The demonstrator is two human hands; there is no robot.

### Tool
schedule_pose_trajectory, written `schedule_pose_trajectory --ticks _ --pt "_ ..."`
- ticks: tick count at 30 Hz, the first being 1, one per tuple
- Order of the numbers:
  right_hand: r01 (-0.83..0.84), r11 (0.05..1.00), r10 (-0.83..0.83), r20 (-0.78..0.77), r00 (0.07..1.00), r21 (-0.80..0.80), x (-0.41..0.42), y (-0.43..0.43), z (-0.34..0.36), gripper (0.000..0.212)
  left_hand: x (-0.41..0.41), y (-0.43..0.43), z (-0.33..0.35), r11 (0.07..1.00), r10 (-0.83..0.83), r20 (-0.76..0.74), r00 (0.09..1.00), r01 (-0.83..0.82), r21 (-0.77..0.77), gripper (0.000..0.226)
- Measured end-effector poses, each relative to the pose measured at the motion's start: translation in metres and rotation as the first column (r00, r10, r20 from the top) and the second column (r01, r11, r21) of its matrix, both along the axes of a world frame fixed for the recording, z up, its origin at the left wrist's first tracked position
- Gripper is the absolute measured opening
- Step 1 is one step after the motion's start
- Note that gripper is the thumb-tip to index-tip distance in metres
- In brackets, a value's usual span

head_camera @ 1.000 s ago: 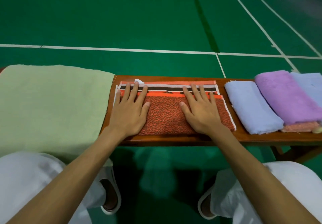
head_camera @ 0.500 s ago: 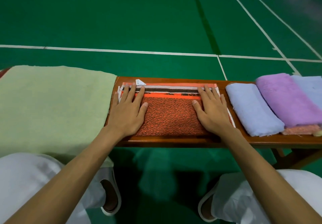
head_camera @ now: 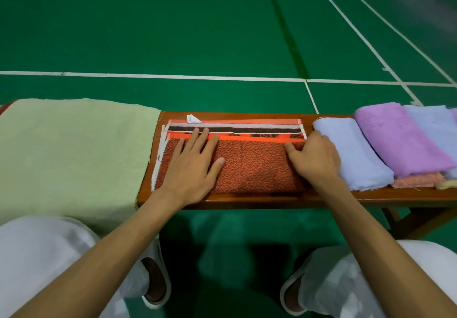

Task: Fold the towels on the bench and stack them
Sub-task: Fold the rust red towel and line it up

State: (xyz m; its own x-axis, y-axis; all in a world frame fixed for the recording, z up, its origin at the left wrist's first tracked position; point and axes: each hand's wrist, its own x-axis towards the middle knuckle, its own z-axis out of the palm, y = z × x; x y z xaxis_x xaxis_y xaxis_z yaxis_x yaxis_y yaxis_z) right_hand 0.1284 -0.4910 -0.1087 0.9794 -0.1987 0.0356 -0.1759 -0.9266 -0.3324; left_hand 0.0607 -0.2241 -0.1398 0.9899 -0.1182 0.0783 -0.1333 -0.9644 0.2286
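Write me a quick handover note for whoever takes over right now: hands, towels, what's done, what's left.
Left hand: flat, pressing the orange-and-black patterned terry towel, which lies folded lengthwise on the brown wooden bench.
Right hand: fingers curled round that towel's right end.
Done: folded pale blue towel and purple towel overlap at the right, with more beside them.
Left: probably fold the orange towel across and add it to the pile, then fold the light green towel spread flat at the left.

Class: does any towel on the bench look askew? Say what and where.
The orange towel is folded unevenly: striped lower layers stick out beyond the top fold along the far edge, and a white tag pokes out there.
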Motion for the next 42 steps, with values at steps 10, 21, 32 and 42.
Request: schedule_pose_trajectory --ticks 10,21,32,42 --pt "-0.09 0.901 0.108 -0.02 0.994 0.425 0.018 -0.04 0.021 0.028 0.005 -0.034 0.0 0.964 -0.012 0.006 1.0 0.013 -0.267 0.079" --pt "-0.215 0.829 0.192 0.098 0.977 0.516 0.017 -0.044 0.067 0.04 0.013 0.02 0.049 -0.049 -0.353 -0.507 0.786 -0.557 -0.829 0.048" --pt "-0.483 0.605 0.614 0.016 0.789 0.633 -0.02 0.101 0.085 0.093 0.015 0.021 0.047 -0.085 -0.319 -0.593 0.74 -0.645 -0.759 0.06" --pt "-0.032 0.927 0.095 -0.151 0.984 0.373 0.005 0.045 0.019 0.053 0.015 0.006 0.039 0.082 -0.083 -0.595 0.8 -0.589 -0.804 0.036"
